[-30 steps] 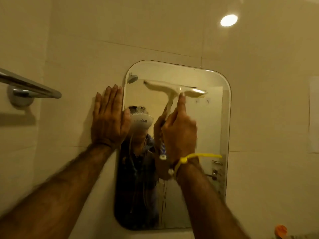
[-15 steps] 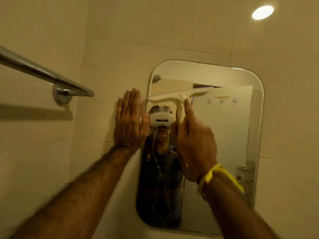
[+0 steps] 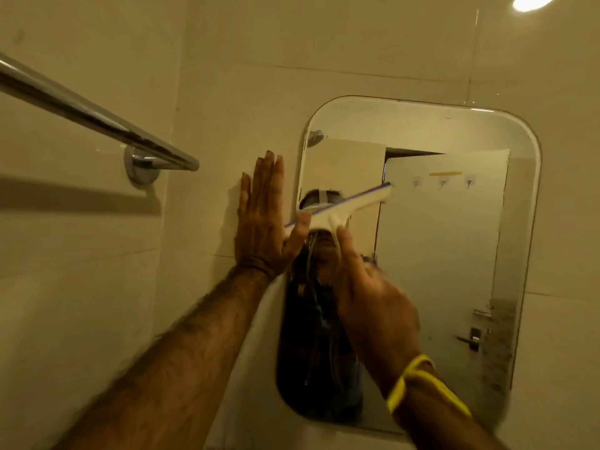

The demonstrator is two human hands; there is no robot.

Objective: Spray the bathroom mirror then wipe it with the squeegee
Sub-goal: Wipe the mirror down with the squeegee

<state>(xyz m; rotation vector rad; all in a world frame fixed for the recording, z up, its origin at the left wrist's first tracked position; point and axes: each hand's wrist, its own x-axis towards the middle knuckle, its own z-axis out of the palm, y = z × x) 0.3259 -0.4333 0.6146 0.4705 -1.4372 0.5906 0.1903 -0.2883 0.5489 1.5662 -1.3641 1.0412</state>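
Observation:
A rounded rectangular mirror point(image 3: 454, 254) hangs on the tiled wall. My right hand point(image 3: 373, 297), with a yellow band at the wrist, grips the handle of a white squeegee point(image 3: 344, 211). The blade lies tilted across the mirror's upper left part, its left end reaching past the mirror's edge over my left thumb. My left hand point(image 3: 259, 219) presses flat with straight fingers on the wall tile just left of the mirror. No spray bottle is in view.
A chrome towel rail point(image 3: 97, 120) sticks out from the left wall at head height, its mount point(image 3: 141, 167) close to my left hand. The mirror reflects a person, a door and a shower head. A ceiling light point(image 3: 529, 1) glows top right.
The squeegee has come down and to the left on the mirror, its blade tilting lower on the left. The view has shifted left and closer. My left hand stays flat on the wall.

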